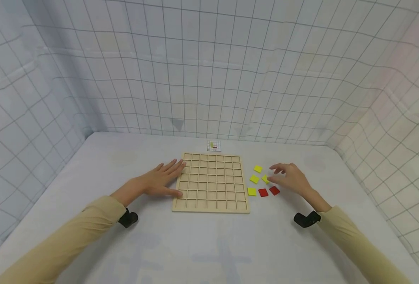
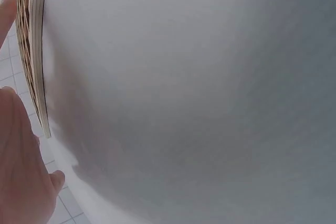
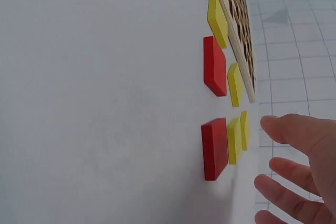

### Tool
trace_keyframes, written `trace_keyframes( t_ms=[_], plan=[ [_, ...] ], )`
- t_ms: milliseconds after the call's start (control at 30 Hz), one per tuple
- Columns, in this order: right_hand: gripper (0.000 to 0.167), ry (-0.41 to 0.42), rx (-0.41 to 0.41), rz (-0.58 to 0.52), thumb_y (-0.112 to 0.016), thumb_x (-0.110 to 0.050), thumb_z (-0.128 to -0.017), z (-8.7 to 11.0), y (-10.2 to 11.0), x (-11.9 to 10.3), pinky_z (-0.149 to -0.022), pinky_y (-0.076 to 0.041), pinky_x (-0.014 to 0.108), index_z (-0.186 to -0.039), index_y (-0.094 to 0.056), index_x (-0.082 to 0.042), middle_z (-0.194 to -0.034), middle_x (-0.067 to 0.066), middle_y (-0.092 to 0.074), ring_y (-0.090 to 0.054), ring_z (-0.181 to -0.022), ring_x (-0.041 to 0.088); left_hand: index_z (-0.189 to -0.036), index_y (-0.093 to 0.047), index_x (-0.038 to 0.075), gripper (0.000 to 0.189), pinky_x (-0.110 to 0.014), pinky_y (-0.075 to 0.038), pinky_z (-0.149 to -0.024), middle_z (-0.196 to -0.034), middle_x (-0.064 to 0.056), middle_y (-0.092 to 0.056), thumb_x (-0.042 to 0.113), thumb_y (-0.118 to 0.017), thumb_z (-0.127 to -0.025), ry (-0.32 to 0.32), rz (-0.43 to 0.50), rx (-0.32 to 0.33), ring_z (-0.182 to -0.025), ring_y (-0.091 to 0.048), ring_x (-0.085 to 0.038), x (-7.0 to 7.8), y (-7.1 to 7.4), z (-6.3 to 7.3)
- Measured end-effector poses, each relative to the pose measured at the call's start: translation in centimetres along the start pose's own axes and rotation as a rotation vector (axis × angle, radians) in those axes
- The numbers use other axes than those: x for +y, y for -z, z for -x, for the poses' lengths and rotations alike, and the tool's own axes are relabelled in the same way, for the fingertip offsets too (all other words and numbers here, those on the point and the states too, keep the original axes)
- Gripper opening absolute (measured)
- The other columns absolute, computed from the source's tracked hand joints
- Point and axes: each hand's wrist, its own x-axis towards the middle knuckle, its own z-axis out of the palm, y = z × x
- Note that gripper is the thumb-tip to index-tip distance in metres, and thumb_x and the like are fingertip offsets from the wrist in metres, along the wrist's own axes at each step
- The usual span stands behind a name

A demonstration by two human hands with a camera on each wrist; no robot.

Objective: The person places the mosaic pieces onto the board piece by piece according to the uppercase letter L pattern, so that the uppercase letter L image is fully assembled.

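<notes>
A pale wooden grid board [image 1: 211, 183] lies on the white table, divided into rows of square cells. Spread flat, my left hand [image 1: 162, 179] rests its fingertips and thumb on the board's left edge. To the right of the board lie several yellow square tiles [image 1: 254, 179] and two red square tiles [image 1: 263, 192]. Over the rightmost yellow tile [image 1: 265, 178] hovers my right hand [image 1: 290, 178], thumb and fingers apart with nothing between them. In the right wrist view its thumb [image 3: 289, 129] stands apart from the yellow tile [image 3: 234, 141].
Behind the board lies a small card [image 1: 214, 146] printed with a grid and a few green and red squares. White grid-patterned cloth [image 1: 202, 71] hangs around the back and sides of the table [image 1: 181, 248]. Each wrist carries a black camera [image 1: 128, 217].
</notes>
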Motion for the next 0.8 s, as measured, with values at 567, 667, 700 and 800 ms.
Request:
trace_keyframes(
  t_ms=[567,667,700,800],
  plan=[
    [0.034,-0.06,-0.034,0.017,-0.077,-0.029,-0.079,0.1,-1.1,-0.9,-0.055,-0.041,0.023,-0.102,-0.074,-0.004,-0.082,0.006,-0.07,-0.056,-0.073,0.017,-0.157,-0.005,0.016,0.095,-0.062,-0.004,-0.117,-0.163,-0.009,0.002,0.068,-0.046,-0.089,-0.068,-0.093,-0.057,-0.151,0.002,-0.03,0.2,-0.3,-1.0],
    [0.034,-0.075,-0.039,0.02,-0.076,-0.029,-0.081,0.1,-1.1,-0.7,-0.056,-0.042,0.023,-0.104,-0.074,-0.004,-0.085,0.007,-0.07,-0.057,-0.074,0.017,-0.157,-0.005,0.016,0.094,-0.061,-0.005,-0.117,-0.163,-0.009,0.002,0.067,-0.046,-0.09,-0.072,-0.103,-0.041,-0.151,0.002,-0.03,0.4,-0.4,-1.0],
    [0.034,-0.076,-0.04,0.018,-0.076,-0.029,-0.081,0.1,-1.1,-0.6,-0.056,-0.042,0.024,-0.104,-0.074,-0.004,-0.086,0.007,-0.07,-0.057,-0.074,0.018,-0.157,-0.006,0.015,0.093,-0.062,-0.005,-0.117,-0.163,-0.01,0.001,0.066,-0.047,-0.09,-0.074,-0.099,-0.033,-0.151,0.001,-0.031,0.4,-0.4,-1.0],
    [0.032,-0.067,-0.048,0.012,-0.075,-0.026,-0.082,-0.1,-1.1,-0.5,-0.055,-0.042,0.024,-0.106,-0.074,-0.004,-0.088,0.009,-0.07,-0.057,-0.075,0.018,-0.156,-0.005,0.014,0.093,-0.062,-0.006,-0.117,-0.163,-0.011,0.001,0.065,-0.048,-0.091,-0.076,-0.098,-0.027,-0.151,0.0,-0.031,0.4,-0.5,-1.0]
  ],
)
